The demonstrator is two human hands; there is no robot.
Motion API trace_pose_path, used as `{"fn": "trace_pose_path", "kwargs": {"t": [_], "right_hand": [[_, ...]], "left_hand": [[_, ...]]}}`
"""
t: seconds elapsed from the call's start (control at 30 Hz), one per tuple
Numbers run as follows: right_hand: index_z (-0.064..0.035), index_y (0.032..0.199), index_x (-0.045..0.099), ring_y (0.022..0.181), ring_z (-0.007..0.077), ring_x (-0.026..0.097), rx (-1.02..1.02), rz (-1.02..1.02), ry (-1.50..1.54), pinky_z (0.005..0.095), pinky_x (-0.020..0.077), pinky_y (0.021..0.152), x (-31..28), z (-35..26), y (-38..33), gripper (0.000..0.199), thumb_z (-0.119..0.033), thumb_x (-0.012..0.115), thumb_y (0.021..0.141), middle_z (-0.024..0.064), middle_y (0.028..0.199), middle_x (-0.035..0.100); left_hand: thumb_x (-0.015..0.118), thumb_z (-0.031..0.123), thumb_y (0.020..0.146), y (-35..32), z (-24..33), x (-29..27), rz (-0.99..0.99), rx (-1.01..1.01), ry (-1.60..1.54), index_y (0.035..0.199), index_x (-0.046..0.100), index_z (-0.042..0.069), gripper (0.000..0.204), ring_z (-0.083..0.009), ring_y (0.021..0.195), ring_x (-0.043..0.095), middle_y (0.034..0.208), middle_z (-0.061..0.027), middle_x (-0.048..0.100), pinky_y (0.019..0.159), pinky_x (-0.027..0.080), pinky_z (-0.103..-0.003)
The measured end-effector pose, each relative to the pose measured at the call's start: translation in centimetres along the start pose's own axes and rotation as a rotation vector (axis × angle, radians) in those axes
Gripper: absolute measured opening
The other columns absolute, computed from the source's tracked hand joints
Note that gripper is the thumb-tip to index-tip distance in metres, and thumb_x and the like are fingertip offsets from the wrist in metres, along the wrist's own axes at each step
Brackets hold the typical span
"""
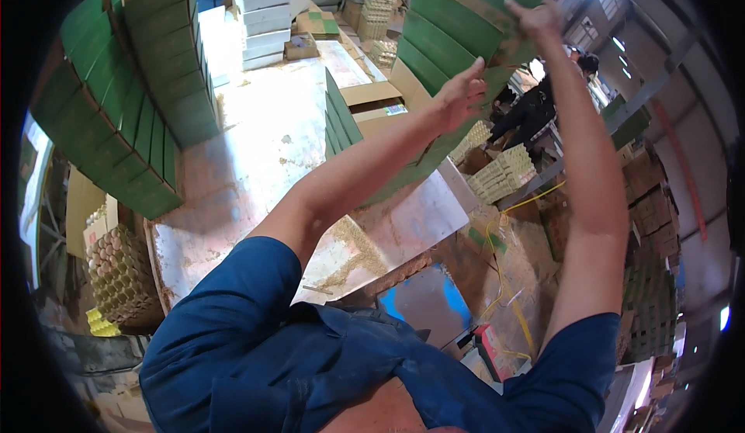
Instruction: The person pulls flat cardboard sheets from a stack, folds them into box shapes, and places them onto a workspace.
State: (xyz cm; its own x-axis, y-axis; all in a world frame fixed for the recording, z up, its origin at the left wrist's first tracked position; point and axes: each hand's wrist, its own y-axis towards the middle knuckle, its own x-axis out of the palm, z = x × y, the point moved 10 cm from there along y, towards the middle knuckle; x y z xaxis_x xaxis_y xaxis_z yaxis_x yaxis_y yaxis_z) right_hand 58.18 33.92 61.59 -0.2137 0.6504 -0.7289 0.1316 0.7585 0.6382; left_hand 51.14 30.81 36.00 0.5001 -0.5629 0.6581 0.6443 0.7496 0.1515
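Note:
Both my arms reach up and away from me to a tall stack of flat green boxes at the far right of a metal table. My left hand presses on the side of the stack, fingers curled on a box edge. Higher up, my right hand grips the upper edge of a green box near the top of the stack. Blue sleeves cover my upper arms.
Another tall stack of green boxes stands at the table's left. White boxes are piled at the far end. Egg trays sit at the lower left and others right. A person in dark clothes works behind the stack.

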Motion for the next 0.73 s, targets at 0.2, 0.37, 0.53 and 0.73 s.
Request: {"fn": "trace_pose_path", "kwargs": {"t": [0.2,0.37,0.53,0.73], "right_hand": [[0.0011,0.115,0.069,0.09,0.0155,0.066,-0.009,0.089,0.613,0.0298,0.0501,0.083,-18.4,8.2,-11.3,0.05,-0.039,0.071,0.087,0.0066,0.108,0.071],[0.0006,0.116,0.068,0.095,0.0143,0.065,0.14,0.262,-0.004,0.0292,0.0497,0.088,-22.5,11.8,-34.0,0.035,-0.02,0.074,0.088,0.0061,0.113,0.07],[-0.0021,0.123,0.066,0.117,0.0248,0.061,0.396,0.02,0.276,0.0355,0.0446,0.102,-11.5,17.3,-57.2,0.04,-0.002,0.072,0.083,0.0133,0.125,0.067],[-0.0174,0.131,0.063,0.135,0.0305,0.047,0.649,-0.244,0.469,0.0375,0.0329,0.114,-1.5,18.9,-74.4,0.059,0.003,0.069,0.075,0.0171,0.143,0.052]], "left_hand": [[0.058,0.069,0.085,-1.0,-0.4,8.0,-0.12,0.001,-0.165,0.156,0.015,0.01,0.102,-0.0355,0.149,0.016,0.162,-0.0155,0.014,0.115,0.022,-0.062],[0.06,0.067,0.084,-5.5,-10.5,16.5,-0.509,-0.14,-0.431,0.15,0.03,0.012,0.091,-0.0366,0.142,0.031,0.154,-0.0153,0.033,0.115,0.024,-0.062],[0.071,0.062,0.078,-14.4,-32.1,8.7,-0.086,-0.439,-0.726,0.138,0.049,0.012,0.081,-0.0355,0.131,0.044,0.14,-0.0115,0.05,0.109,0.037,-0.056],[0.073,0.049,0.083,-29.2,-46.9,-5.1,0.185,-0.5,-0.551,0.147,0.042,0.022,0.076,-0.0323,0.138,0.037,0.15,-0.0105,0.042,0.118,0.025,-0.052]]}}
